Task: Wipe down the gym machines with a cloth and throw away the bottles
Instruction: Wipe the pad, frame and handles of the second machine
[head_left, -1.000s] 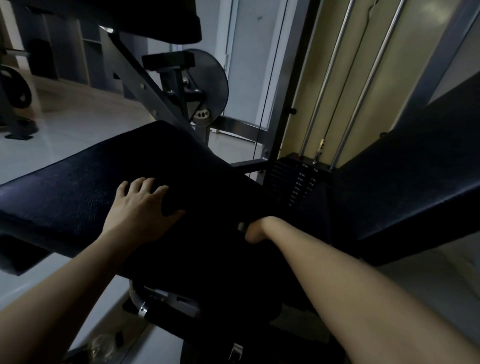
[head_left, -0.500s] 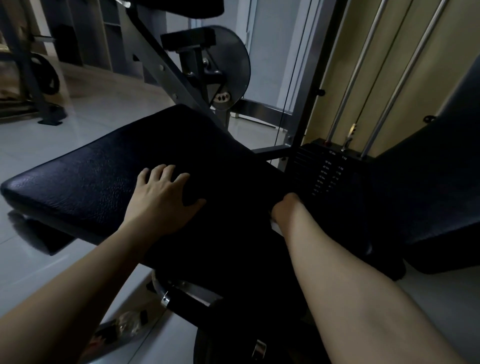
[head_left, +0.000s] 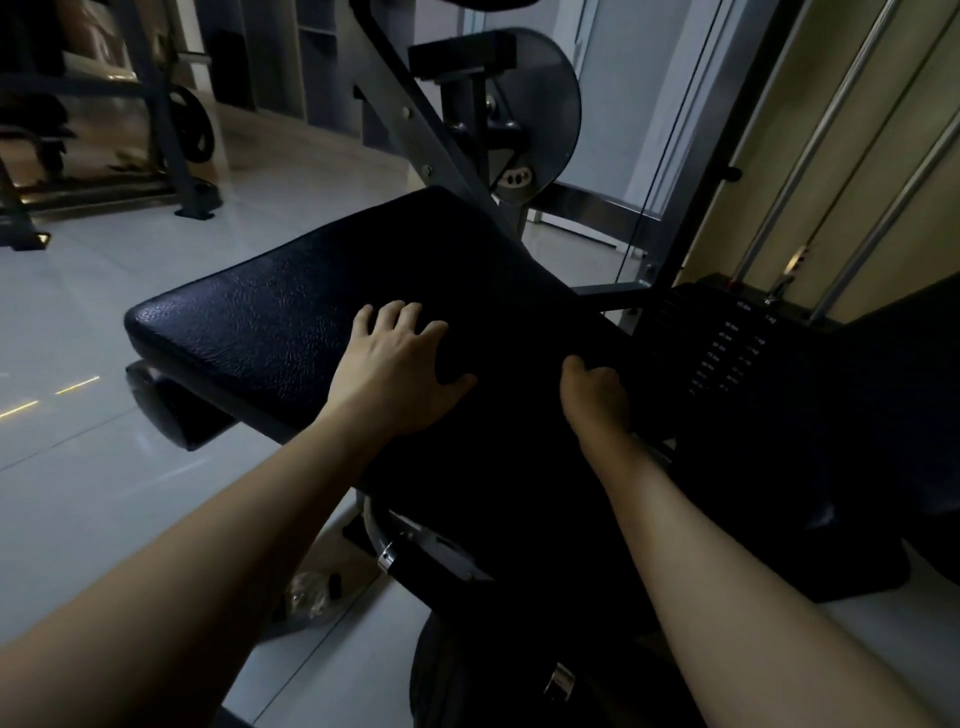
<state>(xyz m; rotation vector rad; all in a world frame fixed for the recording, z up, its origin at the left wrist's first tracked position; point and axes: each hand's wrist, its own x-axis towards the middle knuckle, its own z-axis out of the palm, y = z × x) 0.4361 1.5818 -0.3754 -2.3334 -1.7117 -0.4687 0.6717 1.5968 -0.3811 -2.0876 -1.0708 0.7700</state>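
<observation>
The machine's black padded seat fills the middle of the head view. My left hand rests flat on top of it with the fingers spread. My right hand grips the seat's dark right edge, fingers curled over it and their tips hidden. It is too dark to tell whether a cloth lies under either hand. A crumpled clear plastic bottle with a dark cap lies on the floor beneath the seat.
A black weight stack with chrome guide rods stands just right of the seat. A second dark pad is beside it. The slanted frame and round cam rise behind. Another rack stands far left on the tiled floor.
The view has swung, so the seat now shows more fully. My left hand stays flat on it. My right hand has shifted a little farther along the right edge.
</observation>
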